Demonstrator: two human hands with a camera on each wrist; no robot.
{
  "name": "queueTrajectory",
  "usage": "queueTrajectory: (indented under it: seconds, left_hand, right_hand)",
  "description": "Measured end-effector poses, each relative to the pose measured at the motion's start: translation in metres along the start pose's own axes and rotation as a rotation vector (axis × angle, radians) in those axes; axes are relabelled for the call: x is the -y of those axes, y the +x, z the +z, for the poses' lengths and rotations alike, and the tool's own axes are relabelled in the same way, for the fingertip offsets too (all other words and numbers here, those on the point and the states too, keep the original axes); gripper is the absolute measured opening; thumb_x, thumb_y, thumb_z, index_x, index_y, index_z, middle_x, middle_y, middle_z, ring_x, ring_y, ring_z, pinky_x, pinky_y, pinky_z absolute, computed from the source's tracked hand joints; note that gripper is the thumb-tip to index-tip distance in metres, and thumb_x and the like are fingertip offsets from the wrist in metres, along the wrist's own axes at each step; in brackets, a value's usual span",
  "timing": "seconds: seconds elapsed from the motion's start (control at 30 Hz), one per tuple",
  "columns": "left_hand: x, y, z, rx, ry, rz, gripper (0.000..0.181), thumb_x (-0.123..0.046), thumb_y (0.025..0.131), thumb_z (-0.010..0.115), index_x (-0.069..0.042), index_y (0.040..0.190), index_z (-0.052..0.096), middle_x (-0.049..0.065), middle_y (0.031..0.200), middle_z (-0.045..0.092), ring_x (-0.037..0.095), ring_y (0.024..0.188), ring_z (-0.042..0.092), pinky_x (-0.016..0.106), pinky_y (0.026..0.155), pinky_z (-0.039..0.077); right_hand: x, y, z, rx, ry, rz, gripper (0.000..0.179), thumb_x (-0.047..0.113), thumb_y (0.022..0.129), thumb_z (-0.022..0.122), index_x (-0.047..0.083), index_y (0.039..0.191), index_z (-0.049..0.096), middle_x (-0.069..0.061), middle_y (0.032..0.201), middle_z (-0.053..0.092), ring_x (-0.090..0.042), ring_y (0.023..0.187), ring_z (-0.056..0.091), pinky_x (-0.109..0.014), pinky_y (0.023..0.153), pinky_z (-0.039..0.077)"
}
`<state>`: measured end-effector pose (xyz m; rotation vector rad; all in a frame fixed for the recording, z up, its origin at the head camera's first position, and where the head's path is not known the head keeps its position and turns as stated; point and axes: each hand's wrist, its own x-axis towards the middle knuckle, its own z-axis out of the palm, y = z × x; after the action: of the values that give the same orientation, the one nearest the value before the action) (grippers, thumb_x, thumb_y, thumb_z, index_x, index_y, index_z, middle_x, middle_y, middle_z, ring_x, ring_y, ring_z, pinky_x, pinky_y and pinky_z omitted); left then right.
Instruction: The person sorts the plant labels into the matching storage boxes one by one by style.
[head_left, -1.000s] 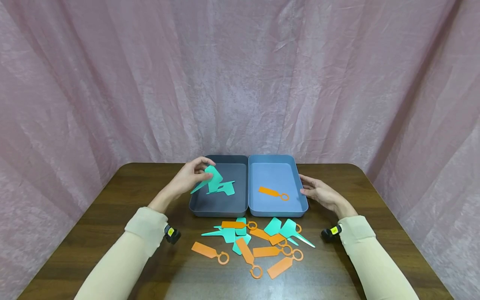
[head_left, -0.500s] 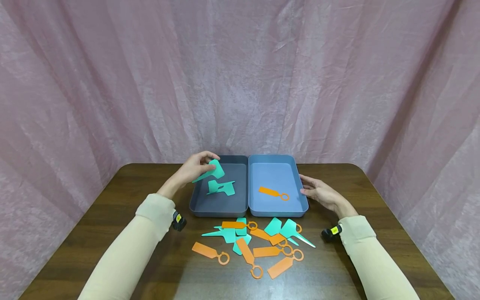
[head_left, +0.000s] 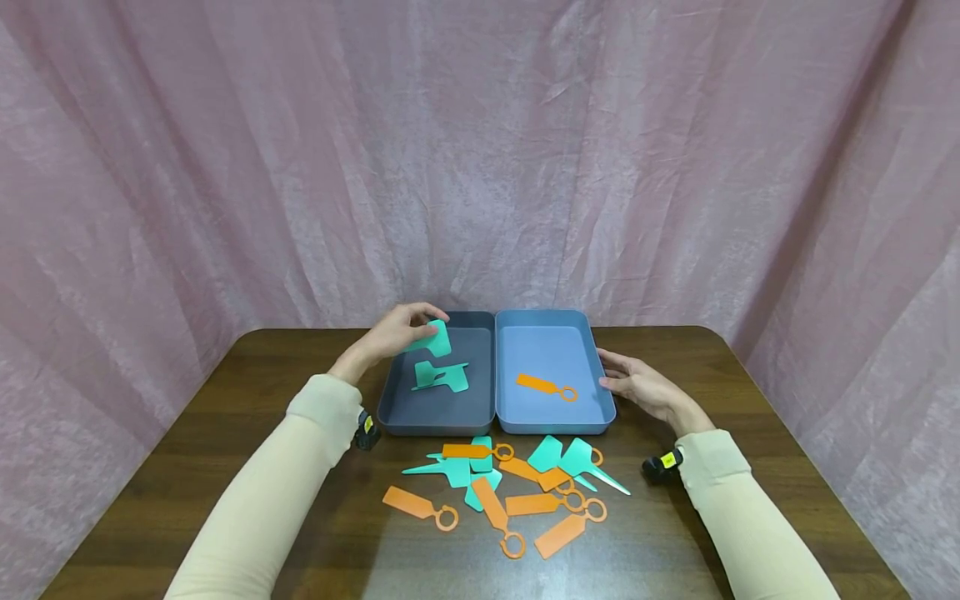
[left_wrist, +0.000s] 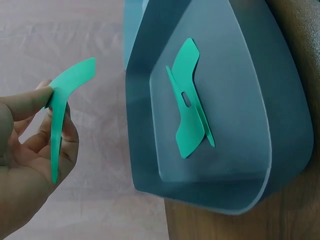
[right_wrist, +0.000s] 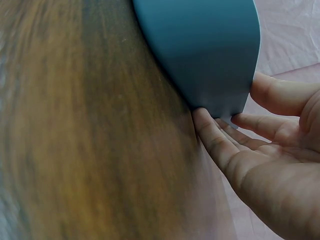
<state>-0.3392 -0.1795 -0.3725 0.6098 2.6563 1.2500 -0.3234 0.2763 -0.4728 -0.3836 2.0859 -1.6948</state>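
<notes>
Left hand [head_left: 396,332] shifted inward, pinching green tag [head_left: 439,340]; right hand [head_left: 641,385], fingers extended, touches blue tray [head_left: 543,342]. Three tags [head_left: 455,379] placed; pile [head_left: 521,504] remains.

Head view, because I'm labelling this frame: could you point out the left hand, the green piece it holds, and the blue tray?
Left hand [head_left: 396,332]: head view, middle of the hand.
Green piece [head_left: 441,342]: head view, its broad end.
Blue tray [head_left: 543,350]: head view, bare floor.

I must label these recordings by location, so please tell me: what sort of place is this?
Probably an indoor spot arranged for recording: a pinkish curtain hangs behind a wooden table, and black wrist cameras show on both arms.
</notes>
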Motion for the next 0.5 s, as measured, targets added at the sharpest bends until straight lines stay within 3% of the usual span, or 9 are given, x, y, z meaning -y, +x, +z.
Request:
queueTrajectory:
  seconds: [0.17, 0.4, 0.5]
  left_hand:
    - [0.0, 0.004, 0.005, 0.031, -0.015, 0.018, 0.029, -0.013, 0.108, 0.058, -0.008, 0.136, 0.065, 0.016, 0.11, 0.061, 0.034, 0.1, 0.057, 0.047, 0.088, 0.048]
    - [-0.001, 0.01, 0.009, 0.045, 0.057, 0.007, 0.027, -0.013, 0.107, 0.059, -0.008, 0.133, 0.068, 0.009, 0.097, 0.057, 0.028, 0.085, 0.051, 0.035, 0.075, 0.042]
    - [0.0, 0.012, 0.01, 0.075, 0.061, 0.001, 0.03, -0.013, 0.108, 0.057, -0.006, 0.136, 0.065, 0.013, 0.103, 0.061, 0.03, 0.088, 0.056, 0.039, 0.079, 0.048]
  right_hand:
    - [-0.001, 0.001, 0.0, 0.003, -0.003, -0.003, 0.072, 0.002, 0.107, 0.051, -0.001, 0.165, 0.009, -0.027, 0.169, 0.015, -0.047, 0.155, 0.019, -0.047, 0.119, 0.033]
    - [-0.002, 0.001, 0.0, 0.021, -0.016, -0.02, 0.072, 0.003, 0.107, 0.051, -0.003, 0.165, 0.008, -0.029, 0.169, 0.014, -0.049, 0.153, 0.02, -0.037, 0.114, 0.04]
    - [-0.001, 0.0, -0.001, 0.025, -0.02, -0.026, 0.072, 0.002, 0.107, 0.051, -0.004, 0.164, 0.007, -0.03, 0.168, 0.014, -0.049, 0.153, 0.02, -0.032, 0.11, 0.043]
